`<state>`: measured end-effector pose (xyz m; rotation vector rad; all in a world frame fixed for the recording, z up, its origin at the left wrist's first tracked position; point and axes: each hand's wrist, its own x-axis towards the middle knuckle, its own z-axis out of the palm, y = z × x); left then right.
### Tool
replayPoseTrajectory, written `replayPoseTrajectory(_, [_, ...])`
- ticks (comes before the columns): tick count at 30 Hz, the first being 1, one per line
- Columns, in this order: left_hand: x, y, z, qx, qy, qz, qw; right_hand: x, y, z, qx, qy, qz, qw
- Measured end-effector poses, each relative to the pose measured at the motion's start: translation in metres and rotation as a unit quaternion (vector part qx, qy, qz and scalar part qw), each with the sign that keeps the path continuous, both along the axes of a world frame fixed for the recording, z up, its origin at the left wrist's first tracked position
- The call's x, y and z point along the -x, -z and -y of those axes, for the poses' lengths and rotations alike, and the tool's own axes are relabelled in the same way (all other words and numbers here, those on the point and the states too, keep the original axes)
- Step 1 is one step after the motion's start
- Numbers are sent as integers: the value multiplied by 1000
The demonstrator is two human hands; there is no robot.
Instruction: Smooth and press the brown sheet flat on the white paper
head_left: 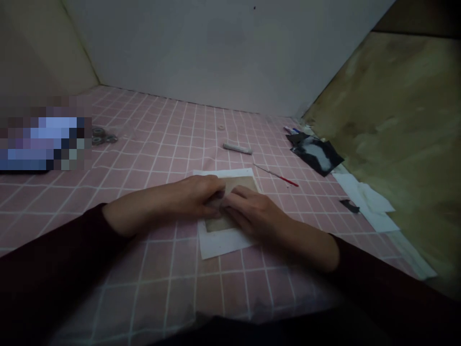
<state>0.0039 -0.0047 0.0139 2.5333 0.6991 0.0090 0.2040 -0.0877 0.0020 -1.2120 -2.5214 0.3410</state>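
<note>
Brown sheet (242,182) on white paper (212,247), near us.
Our left hand (199,193) and right hand (260,214) curl their fingers over it; whether they grasp anything, we cannot tell. A red-ended tool (276,175) lies far right, a grey tube (237,149) farther still.

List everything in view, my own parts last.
Tablecloth: one, pink, underneath
Sheet: one, white, under hands
Square: one, greyish brown, on sheet
Bar: one, grey, beyond sheet
Tool: one, red and grey, right of sheet
Ring: one, pale, beyond bar
Flat piece: one, black and whitish, right
Scrap: one, black, right
Papers: some, white, right
Round items: several, grey, left
Pixelated patch: one, bluish, left
Wall: one, grey, back
Panels: two, brownish, both sides
Left hand: one, bare, at square
Right hand: one, bare, at square
Sleeves: two, dark, foreground
</note>
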Motion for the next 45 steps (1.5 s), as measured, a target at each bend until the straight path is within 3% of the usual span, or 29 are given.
replayPoseTrajectory(2, [0, 0, 0, 2, 4, 3, 1000, -3, 1, 1, 12, 2, -6, 1000])
replayPoseTrajectory(7, [0, -1, -1, 15, 7, -4, 1000, -22, -1, 5, 16, 83, 14, 996])
replayPoseTrajectory(13, [0, -1, 0, -4, 6, -9, 1000, 0, -1, -3, -1, 7, -12, 1000])
replayPoseTrajectory(19, [1, 1, -1, 12, 13, 2, 1000, -25, -5, 1, 10, 77, 39, 996])
replayPoseTrajectory(25, [1, -1, -1, 2, 9, -2, 1000, -3, 0, -6, -11, -2, 26, 1000])
replayPoseTrajectory(31, [0, -1, 0, 19, 11, 0, 1000, -24, -2, 0, 5, 62, 10, 998])
replayPoseTrajectory(37, [1, -2, 1, 6, -5, -4, 1000, -4, 0, -5, -11, 6, -12, 1000])
replayPoseTrajectory(42, [0, -3, 0, 17, 8, -11, 1000, -25, -3, -3, 1, 66, 21, 998])
replayPoseTrajectory(45, [0, -3, 0, 11, 3, -10, 1000, -19, -4, -4, 7, 50, 40, 998])
